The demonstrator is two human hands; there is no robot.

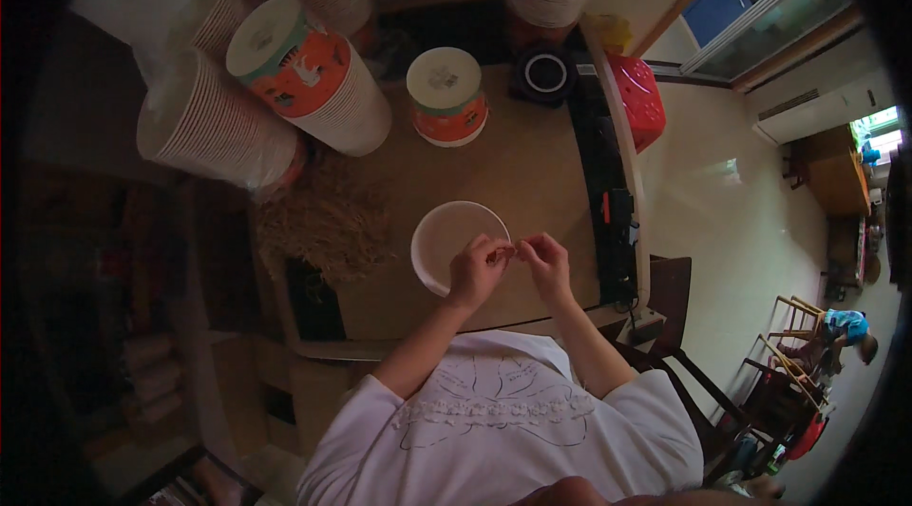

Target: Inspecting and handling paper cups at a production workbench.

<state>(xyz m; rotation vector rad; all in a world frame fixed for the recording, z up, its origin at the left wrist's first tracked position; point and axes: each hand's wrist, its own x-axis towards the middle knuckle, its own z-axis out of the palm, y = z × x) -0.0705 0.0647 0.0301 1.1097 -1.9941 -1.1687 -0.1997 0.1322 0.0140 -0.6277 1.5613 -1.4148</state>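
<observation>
A white round paper tub [437, 232] stands mouth up on the brown tabletop in front of me. Over its right rim, my left hand [480, 270] is closed, thumb and fingers pinched together. Close beside it, just right of the tub, my right hand [547, 268] is also closed in a pinch. The fingertips of both hands almost meet, and whatever lies between them is too small to make out. Left of the tub is a tangled heap of thin tan strands [328, 226]. Beyond it, an orange and green paper tub [446, 88] sits upside down.
A leaning stack of printed paper tubs [313, 69] and plastic-wrapped stacks [214, 126] crowd the far left. At the far right are a black round device [545, 75] and a red plastic stool [636, 102]. A person [841, 335] is by chairs off to the right.
</observation>
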